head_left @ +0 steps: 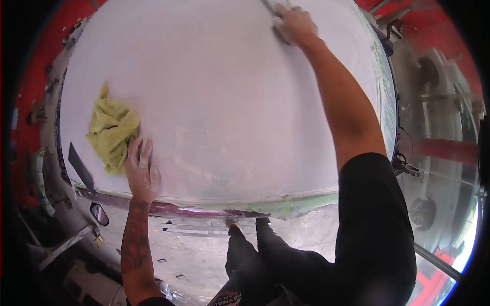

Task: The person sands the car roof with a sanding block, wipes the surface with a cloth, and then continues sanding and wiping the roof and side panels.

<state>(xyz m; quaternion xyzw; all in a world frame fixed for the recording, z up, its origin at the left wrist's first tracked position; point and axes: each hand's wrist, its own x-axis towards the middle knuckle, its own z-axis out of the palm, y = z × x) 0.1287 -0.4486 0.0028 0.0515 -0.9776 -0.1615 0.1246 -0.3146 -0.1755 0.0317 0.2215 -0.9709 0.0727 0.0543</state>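
A broad car panel, coated pale and dusty, spreads out in front of me. My left hand rests on its near left part, dusty fingers stretched forward and apart. Right at those fingertips lies a crumpled yellow-green cloth. At the far side of the panel, my right hand is closed around a sanding block, mostly hidden by the fingers and the top of the view. A dark flat strip lies at the panel's left corner.
The panel's near edge shows maroon and green paint. A round-cornered mirror sits below at left. My feet stand by a slatted platform on the dusty floor. Blurred vehicle parts and red walls surround the panel.
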